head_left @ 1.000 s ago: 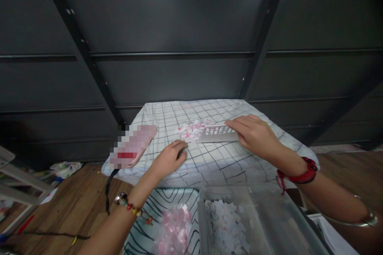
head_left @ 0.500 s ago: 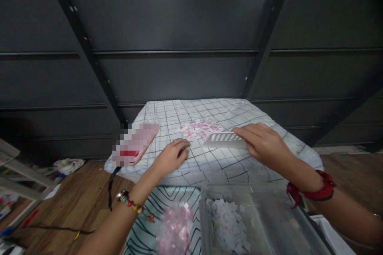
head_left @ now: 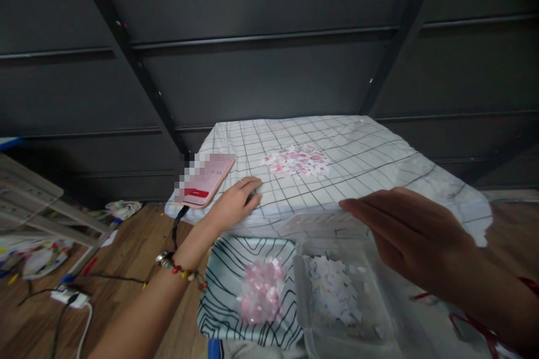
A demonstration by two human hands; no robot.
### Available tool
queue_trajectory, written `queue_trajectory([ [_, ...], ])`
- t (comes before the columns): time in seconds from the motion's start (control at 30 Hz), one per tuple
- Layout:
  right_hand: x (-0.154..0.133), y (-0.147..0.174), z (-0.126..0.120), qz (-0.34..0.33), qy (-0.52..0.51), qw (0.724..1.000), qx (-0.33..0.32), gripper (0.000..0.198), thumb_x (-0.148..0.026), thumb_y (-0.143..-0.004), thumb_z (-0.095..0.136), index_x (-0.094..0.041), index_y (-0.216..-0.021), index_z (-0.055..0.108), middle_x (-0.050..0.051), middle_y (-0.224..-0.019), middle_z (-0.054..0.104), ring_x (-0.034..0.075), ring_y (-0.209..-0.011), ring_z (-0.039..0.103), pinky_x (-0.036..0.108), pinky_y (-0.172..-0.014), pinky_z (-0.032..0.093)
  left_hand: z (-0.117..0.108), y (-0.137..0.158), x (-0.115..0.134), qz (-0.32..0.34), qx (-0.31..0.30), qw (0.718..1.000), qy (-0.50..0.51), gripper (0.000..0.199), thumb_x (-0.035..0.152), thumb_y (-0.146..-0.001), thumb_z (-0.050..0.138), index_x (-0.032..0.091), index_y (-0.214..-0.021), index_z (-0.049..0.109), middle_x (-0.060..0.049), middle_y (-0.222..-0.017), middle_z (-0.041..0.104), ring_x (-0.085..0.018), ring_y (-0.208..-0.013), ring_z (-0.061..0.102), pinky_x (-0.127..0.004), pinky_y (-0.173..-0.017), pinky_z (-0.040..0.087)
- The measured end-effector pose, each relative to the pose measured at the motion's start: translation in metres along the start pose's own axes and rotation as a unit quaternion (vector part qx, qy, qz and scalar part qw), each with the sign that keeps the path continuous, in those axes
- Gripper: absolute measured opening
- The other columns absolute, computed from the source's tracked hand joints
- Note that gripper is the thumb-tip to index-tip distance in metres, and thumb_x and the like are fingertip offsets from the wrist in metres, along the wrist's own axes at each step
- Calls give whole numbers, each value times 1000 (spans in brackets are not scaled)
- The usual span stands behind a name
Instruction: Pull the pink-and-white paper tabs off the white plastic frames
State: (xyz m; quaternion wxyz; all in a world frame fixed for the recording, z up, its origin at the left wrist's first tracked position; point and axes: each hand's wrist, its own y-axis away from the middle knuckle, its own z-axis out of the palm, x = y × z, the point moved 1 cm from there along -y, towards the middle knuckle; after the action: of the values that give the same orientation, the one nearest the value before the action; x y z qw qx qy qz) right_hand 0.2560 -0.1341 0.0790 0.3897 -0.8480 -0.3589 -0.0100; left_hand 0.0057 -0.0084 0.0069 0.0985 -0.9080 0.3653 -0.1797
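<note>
My right hand (head_left: 416, 235) is closed on a slotted white plastic piece (head_left: 324, 221), blurred and partly hidden behind the fingers, above the near edge of the table. My left hand (head_left: 240, 199) rests on the checked cloth (head_left: 357, 146) with its fingers stretched out, holding nothing. Beyond both hands lies a loose pile of small pink and white paper pieces (head_left: 297, 161). Close to me, a clear plastic box (head_left: 303, 314) has white paper scraps (head_left: 334, 291) in it. Left of that box, a wavy-striped tray (head_left: 223, 286) carries shiny pink and clear small pieces (head_left: 261, 290).
A pink phone (head_left: 206, 182) with a black cable (head_left: 174, 230) is at the table's left edge. Dark panelling (head_left: 261, 78) rises behind the table. On the wooden floor (head_left: 126, 252) at left are a power strip (head_left: 69, 296), cords and a pale rack (head_left: 67, 207).
My right hand has brought the slotted plastic piece back from beside the paper pile toward the clear box. The left hand's fingers have straightened. The camera view has tilted downward.
</note>
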Motion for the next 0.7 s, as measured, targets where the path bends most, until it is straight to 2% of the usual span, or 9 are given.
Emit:
queue_trajectory([
  [0.2,10,5,2,41,14,999,-3,31,-1,-74,44,-20,-98,50,3,-74,61,15,-61,52,30,-54,43,5,0,0,-3,15,1000,8,30,25,-86,38,14,-111,51,-10,-116,54,-19,-110,50,-36,-98,38],
  [0.33,16,13,5,41,18,999,-18,30,-1,-74,42,-19,-96,51,3,-70,61,15,-58,52,29,-53,42,4,0,0,-4,19,1000,7,30,24,-86,37,14,-110,52,-10,-115,55,-19,-108,50,-35,-98,38],
  [0.53,28,11,7,61,80,995,-28,24,-6,-76,43,-18,-94,53,5,-76,65,17,-66,56,30,-61,44,-6,-14,8,0,-43,999,-33,28,21,-84,40,12,-105,56,-10,-105,57,-21,-101,54,-34,-92,42],
  [0.6,35,9,8,71,119,990,-18,23,-6,-76,43,-17,-93,55,5,-75,65,18,-66,56,31,-62,43,-6,-22,12,7,-44,998,-44,28,22,-84,39,14,-105,56,-10,-105,57,-21,-101,54,-35,-92,42],
  [0.7,44,7,10,72,150,986,25,24,-5,-77,43,-17,-93,56,5,-72,65,17,-66,57,29,-62,42,-2,-32,15,27,-9,999,-38,30,24,-86,39,14,-111,52,-10,-115,52,-22,-109,49,-36,-96,39],
])
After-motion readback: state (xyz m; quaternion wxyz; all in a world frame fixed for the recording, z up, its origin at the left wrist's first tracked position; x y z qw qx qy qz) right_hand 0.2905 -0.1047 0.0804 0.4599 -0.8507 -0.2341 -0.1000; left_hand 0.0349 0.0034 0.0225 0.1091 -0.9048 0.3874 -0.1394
